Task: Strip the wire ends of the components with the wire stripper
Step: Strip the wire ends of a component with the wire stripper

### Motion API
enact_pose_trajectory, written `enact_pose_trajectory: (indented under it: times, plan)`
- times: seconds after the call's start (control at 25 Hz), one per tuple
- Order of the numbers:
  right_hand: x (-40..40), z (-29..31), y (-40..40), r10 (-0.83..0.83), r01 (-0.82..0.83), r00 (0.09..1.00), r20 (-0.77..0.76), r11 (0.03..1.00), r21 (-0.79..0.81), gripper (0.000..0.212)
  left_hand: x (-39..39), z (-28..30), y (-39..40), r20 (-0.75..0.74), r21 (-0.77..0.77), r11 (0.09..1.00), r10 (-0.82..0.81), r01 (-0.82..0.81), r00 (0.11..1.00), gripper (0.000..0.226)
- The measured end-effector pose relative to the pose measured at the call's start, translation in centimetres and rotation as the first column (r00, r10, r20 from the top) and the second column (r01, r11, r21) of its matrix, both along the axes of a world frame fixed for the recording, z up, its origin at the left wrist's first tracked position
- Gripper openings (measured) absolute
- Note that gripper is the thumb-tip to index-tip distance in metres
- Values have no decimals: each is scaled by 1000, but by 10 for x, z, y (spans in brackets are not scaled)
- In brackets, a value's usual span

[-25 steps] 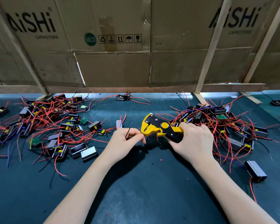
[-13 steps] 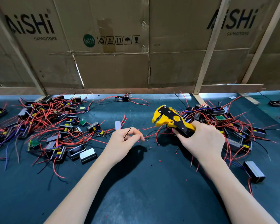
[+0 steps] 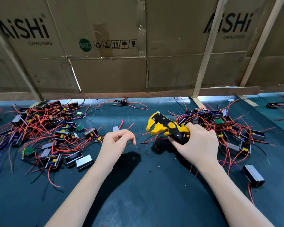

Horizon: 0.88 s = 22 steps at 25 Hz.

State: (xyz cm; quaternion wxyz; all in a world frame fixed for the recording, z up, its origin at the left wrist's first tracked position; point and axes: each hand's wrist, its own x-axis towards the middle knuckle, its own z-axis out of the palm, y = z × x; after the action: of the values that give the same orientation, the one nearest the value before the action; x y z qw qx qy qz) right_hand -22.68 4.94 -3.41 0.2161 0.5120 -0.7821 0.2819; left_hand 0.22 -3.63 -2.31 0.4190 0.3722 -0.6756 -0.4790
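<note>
Cardboard wall (image 3: 108,76), built from flattened boxes printed "AiSHi CAPACITORS" and braced by pale wooden slats (image 3: 206,51), is seen filling the upper half of the head view. Below it, a dark teal work surface (image 3: 138,194) is spread across the whole lower half.

On the left of the surface, a wide heap of components (image 3: 44,128) is piled: small black and grey housings tangled with red, blue and black wires. A second, denser heap of components (image 3: 233,128) is gathered on the right, just behind and beside the right hand. A lone grey block-shaped component (image 3: 254,176) is set apart at the near right, and one single component (image 3: 120,102) is placed at the far edge, under the wall.

Two bare forearms are extended from the bottom edge. The right hand (image 3: 198,145) is wrapped around the handles of a yellow and black wire stripper (image 3: 166,126), which is held just above the surface with its head pointed left and its jaws parted. Red wires are seen beneath the head; whether any is caught in the jaws cannot be told. The left hand (image 3: 116,143) is held near the middle, its fingers loosely curled downward, nothing gripped.

Tiny red and black insulation scraps (image 3: 143,143) are scattered between the two hands.
</note>
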Motion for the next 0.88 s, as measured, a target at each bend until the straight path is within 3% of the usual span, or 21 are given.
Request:
enact_pose_trajectory:
  times: [0.28,0.52,0.64,0.72,0.8,0.84,0.88]
  plan:
    - [-4,1,3,-23,22,997,75,1000,4,48,-2,1,0,91,-4,999,48,-48,995,31]
    - [-2,0,5,-25,22,996,84,999,31,48,1,-2,1,109,-8,1000,-14,15,994,27]
    - [0,3,5,6,1,986,167,999,-39,45,9,-2,-5,193,-162,984,-47,79,980,15]
    - [-2,6,8,30,-3,968,249,994,-112,46,12,-5,-6,378,-473,881,190,13,906,19]
    - [-5,8,10,47,12,947,319,983,-183,46,14,-2,-4,434,-718,690,545,-90,717,32]
    - [-6,9,12,56,24,934,353,976,-218,46,16,0,-3,430,-745,652,631,-140,646,38]
    - [-7,10,13,71,33,918,390,967,-252,45,17,3,-3,455,-710,680,643,-186,616,42]
